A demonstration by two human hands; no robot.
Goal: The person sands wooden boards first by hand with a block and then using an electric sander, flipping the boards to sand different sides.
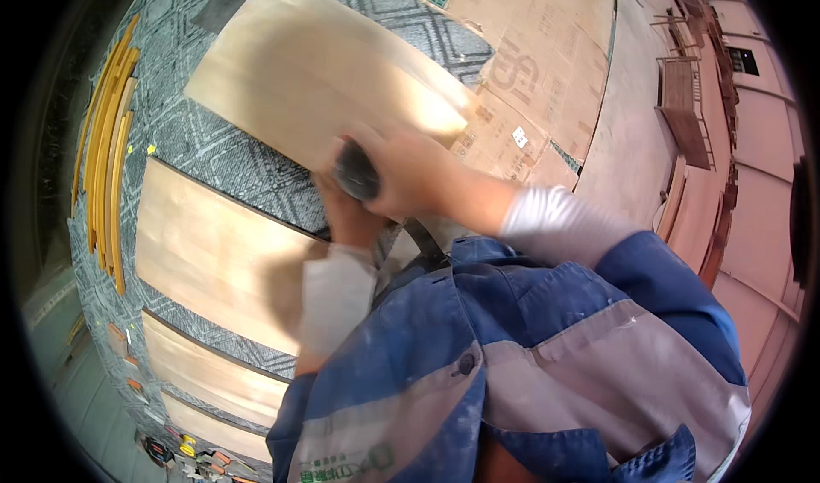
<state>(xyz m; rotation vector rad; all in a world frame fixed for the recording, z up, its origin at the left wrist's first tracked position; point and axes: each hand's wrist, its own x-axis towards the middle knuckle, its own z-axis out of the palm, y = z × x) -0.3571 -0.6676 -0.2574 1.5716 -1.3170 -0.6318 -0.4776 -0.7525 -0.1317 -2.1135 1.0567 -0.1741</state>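
Head view: your right hand (410, 171) is wrapped over a dark, round-bodied hand tool (354, 174), fingers closed around its top. Your left hand (346, 214) sits just under and behind it; the grip is mostly hidden by the tool and the right wrist, so I cannot tell whether it is closed or only steadying. The tool sits at the near right corner of the top pale wood panel (316, 64), right where that panel meets the grey patterned mat (248, 171).

Risks from here, as I judge them:
- The tool is at the panel's corner. Tip it over the edge and you likely round the corner or gouge the mat.
- The panel lies loose on the mat, no clamp visible. Side pressure could slide it toward the cardboard sheets (530, 64) at the mat's far right edge.
- Your left fingers are touching or nearly touching the tool body. A slip could put them under it.
- The white sleeve cuff (337, 291) and loose blue jacket (512, 355) hang close to the tool, so snagging looks possible.
- More panels (213, 252) lie along the mat's near side and yellow strips (107, 141) along its left edge, well apart from the hands, so low concern.
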